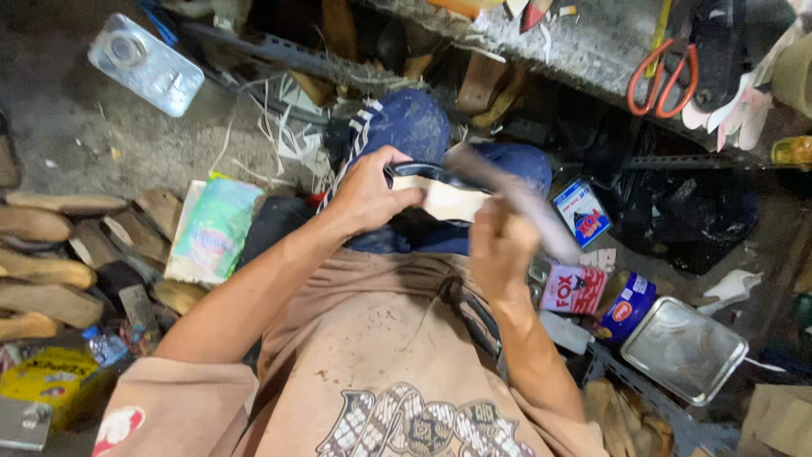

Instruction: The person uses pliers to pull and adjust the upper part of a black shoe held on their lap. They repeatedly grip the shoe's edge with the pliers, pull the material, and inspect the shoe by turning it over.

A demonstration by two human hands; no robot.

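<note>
My left hand (pixel 370 190) grips a shoe sole (pixel 444 196) with a pale insole and a dark rim, resting it on my lap over blue trousers. My right hand (pixel 501 245) is closed around the handle of a long grey tool (pixel 516 199), blurred by motion, which lies across the right end of the sole. Both forearms reach in from the bottom of the view over a tan printed shirt.
Wooden shoe soles (pixel 51 254) lie stacked at left beside a green packet (pixel 216 228). A clear plastic container (pixel 145 63) sits top left. Orange-handled scissors (pixel 664 76) rest on the grey bench. Glue tins (pixel 622 306) and a metal lid (pixel 683 349) stand at right.
</note>
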